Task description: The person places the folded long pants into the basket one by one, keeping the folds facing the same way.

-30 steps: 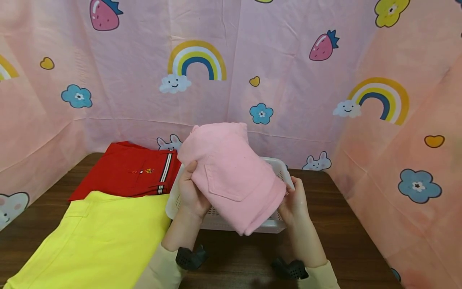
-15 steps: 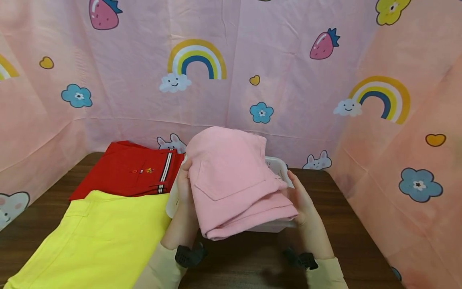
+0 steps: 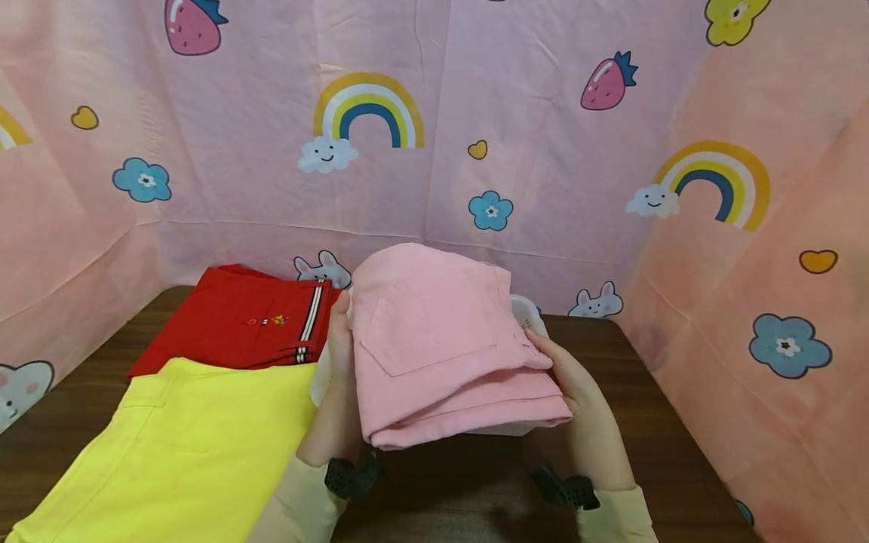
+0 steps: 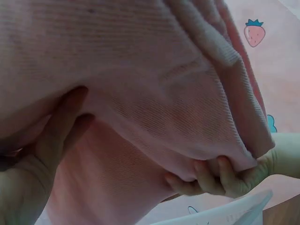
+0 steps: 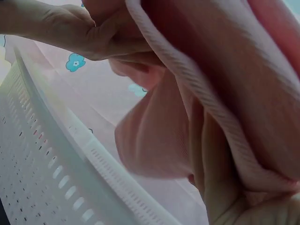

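Folded pink pants [image 3: 434, 332] with a stitched pocket are held up above a white plastic basket [image 3: 529, 308], hiding most of it. My left hand [image 3: 342, 362] grips the pants' left side, and my right hand [image 3: 582, 385] grips the right side. From below, in the left wrist view, the fingers of the left hand [image 4: 40, 164] press into the ribbed cloth, while fingers of the right hand [image 4: 220, 180] curl under the opposite edge. The right wrist view has the perforated basket wall [image 5: 56, 164] below and apart from the cloth.
Left of the basket, folded red pants [image 3: 237, 320] with a striped band lie behind a yellow garment [image 3: 197, 445] on the dark wooden table [image 3: 652, 445]. A patterned pink cloth [image 3: 543, 188] hangs around the back and sides.
The pink pants have turned between my hands, and their folded lower edge now faces me. My right hand has shifted slightly to the right; the red and yellow garments stay put.
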Tool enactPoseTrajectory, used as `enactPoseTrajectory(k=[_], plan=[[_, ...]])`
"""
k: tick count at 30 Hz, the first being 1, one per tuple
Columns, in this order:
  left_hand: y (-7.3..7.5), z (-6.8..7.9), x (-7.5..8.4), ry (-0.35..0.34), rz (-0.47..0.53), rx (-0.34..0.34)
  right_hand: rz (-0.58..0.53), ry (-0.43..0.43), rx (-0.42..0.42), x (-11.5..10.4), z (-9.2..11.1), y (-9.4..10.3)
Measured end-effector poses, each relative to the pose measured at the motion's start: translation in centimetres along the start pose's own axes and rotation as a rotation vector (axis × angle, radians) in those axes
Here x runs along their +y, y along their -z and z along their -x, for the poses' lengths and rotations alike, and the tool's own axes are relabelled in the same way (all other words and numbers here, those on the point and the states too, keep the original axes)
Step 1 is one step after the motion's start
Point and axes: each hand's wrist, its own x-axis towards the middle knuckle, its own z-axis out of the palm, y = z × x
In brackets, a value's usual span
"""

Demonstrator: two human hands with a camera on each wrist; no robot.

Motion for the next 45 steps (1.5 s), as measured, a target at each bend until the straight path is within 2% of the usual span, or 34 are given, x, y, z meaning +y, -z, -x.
enactPoseTrajectory(k=[3,8,13,16,18,20,22,25,28,35,41,45], plan=[[0.2,-0.1,0.1,0.001,-0.011,-0.01,0.035,0.062,0.057,-0.2,0.1,0.0],[0.5,-0.2,0.1,0.014,-0.064,0.034,0.07,0.172,0.118,-0.4,0.3,-0.3],[0.9,-0.4,0.1,-0.025,-0.075,-0.021,0.098,0.282,0.207,-0.4,0.4,-0.8],[1.0,-0.4,0.3,-0.026,-0.097,-0.019,0.111,0.314,0.286,-0.5,0.5,-1.2],[1.1,-0.4,0.4,-0.017,-0.143,0.011,0.118,0.335,0.329,-0.5,0.4,-1.4],[1.3,-0.3,0.5,-0.009,-0.201,0.077,0.139,0.357,0.361,-0.5,0.3,-1.6],[1.5,-0.3,0.6,0.009,-0.318,0.131,0.163,0.38,0.382,-0.4,0.3,-1.8],[1.9,-0.3,0.8,0.071,-0.48,0.227,0.204,0.404,0.412,-0.4,0.1,-1.8],[2.3,-0.5,1.0,0.172,-0.589,0.25,0.242,0.408,0.425,-0.3,0.1,-1.8],[3.2,-0.7,1.4,0.313,-0.716,0.175,0.299,0.406,0.376,-0.7,0.4,-1.4],[3.4,-0.9,1.2,0.453,-0.869,0.215,0.322,0.362,0.341,-0.7,0.8,-0.6],[3.3,-1.3,1.4,0.517,-0.935,0.24,0.346,0.325,0.297,-0.7,0.7,-0.2]])
